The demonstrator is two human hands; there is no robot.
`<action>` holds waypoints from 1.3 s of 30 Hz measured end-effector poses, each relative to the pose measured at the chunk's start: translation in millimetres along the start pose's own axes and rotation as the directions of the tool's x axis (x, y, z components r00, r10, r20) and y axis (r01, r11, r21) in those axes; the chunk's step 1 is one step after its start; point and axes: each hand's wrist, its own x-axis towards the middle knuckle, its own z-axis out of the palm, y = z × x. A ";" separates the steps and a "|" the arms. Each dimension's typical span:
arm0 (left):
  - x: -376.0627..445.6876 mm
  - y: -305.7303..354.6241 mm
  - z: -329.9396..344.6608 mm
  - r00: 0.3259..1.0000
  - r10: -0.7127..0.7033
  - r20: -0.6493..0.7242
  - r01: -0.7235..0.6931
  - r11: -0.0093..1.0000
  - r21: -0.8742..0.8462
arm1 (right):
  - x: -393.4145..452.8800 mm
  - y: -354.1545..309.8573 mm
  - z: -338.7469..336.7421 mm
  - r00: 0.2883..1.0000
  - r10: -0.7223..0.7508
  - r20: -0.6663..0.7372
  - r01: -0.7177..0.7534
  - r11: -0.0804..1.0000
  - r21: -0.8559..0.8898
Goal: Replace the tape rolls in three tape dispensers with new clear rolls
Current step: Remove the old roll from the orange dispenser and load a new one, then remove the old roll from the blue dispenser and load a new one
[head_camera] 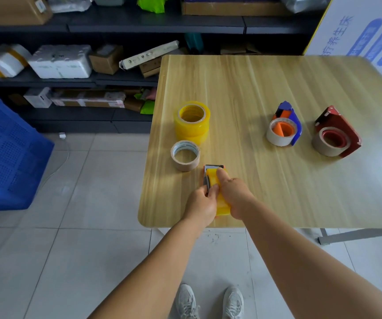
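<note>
Yellow-clear roll point(220, 194) sits at the counter's point(277, 88) six o'clock edge, right hand point(233, 196) wrapped round it, left hand point(202, 203) pinching the dispenser point(208, 178); misaligned pressure could jam it.

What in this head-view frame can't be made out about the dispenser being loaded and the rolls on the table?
- Hand-held dispenser: body mostly hidden by the left hand, the right hand and the yellowish clear roll; whether the roll is seated on its hub is unclear.
- Print inside the tan roll: too small to read.
- Stacked clear rolls: the count is hard to tell.
- Red dispenser: cutter end faces away.
</note>
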 end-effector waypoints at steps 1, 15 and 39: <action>-0.5 0.7 -0.4 1.000 -0.004 0.006 0.004 1.000 -0.006 | -0.5 -1.0 -0.4 1.000 0.011 -0.004 -0.011 1.000 -0.002; 6.7 16.9 -13.8 0.996 0.082 0.037 -0.086 0.987 0.132 | -17.2 -15.4 -7.2 0.998 0.006 -0.064 -0.024 0.960 -0.280; 86.9 118.0 60.4 0.910 0.413 0.031 -0.308 0.624 0.718 | 61.2 -52.0 -135.9 0.884 -0.464 -0.066 0.316 0.693 -0.648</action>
